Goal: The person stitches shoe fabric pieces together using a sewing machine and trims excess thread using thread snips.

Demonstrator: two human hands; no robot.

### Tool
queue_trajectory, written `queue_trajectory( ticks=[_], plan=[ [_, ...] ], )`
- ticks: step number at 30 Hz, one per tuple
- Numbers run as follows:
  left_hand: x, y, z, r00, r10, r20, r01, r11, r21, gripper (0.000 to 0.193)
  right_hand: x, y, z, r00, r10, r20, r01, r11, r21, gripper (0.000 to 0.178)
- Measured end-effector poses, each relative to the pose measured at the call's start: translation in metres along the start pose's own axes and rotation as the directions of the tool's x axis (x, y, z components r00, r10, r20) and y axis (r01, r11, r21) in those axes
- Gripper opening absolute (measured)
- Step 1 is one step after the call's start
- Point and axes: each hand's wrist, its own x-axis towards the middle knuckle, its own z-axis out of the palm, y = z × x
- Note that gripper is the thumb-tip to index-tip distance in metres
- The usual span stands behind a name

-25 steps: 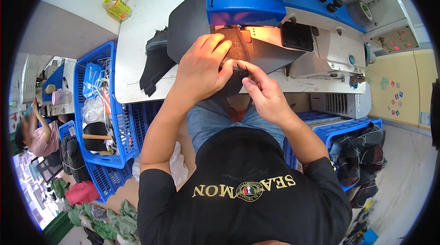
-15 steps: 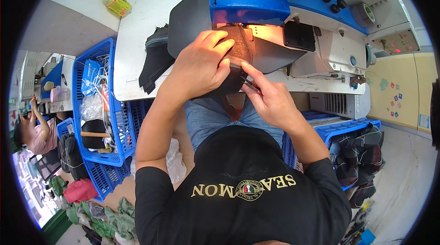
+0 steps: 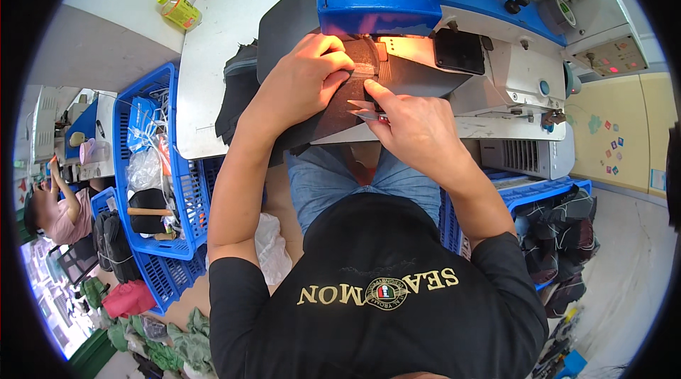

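Observation:
Dark fabric (image 3: 338, 112) lies over the front edge of the sewing table, beneath the lit head of a blue and white sewing machine (image 3: 379, 16). My left hand (image 3: 301, 85) is closed on the fabric, with fingers bent and thumb pressed near a lighter seam strip (image 3: 363, 70). In my right hand (image 3: 422, 127) is a pair of thread snips (image 3: 364, 111); their two blades stand apart and point left over the cloth. The right index fingertip rests on the fabric just below the seam strip. My left fingers hide part of the cloth.
A stack of dark cut pieces (image 3: 237, 92) lies left on the white table (image 3: 206, 81). A black phone (image 3: 459, 51) rests by the machine. Blue baskets (image 3: 186, 202) stand left, another (image 3: 521, 198) right with dark bundles. A person (image 3: 64, 212) sits far left.
The fabric has shifted and lies flatter, showing more cloth toward me. My right hand has turned; the snips' blades now point left over the fabric. My left hand has moved slightly left.

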Motion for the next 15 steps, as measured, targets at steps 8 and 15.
queue_trajectory(
  ticks=[8, 15],
  plan=[
    [0.0, -0.005, 0.003, 0.999, 0.004, -0.049, 0.002, 0.994, 0.108, 0.015, 0.012, 0.005, 0.001, 1.0, 0.002, -0.025, -0.003, 0.999, -0.042, 0.021],
    [-0.004, 0.005, 0.001, 0.999, -0.007, -0.053, 0.02, 0.968, 0.249, 0.047, 0.018, 0.009, 0.002, 0.999, 0.046, -0.022, -0.048, 0.994, -0.102, 0.017]
  ],
)
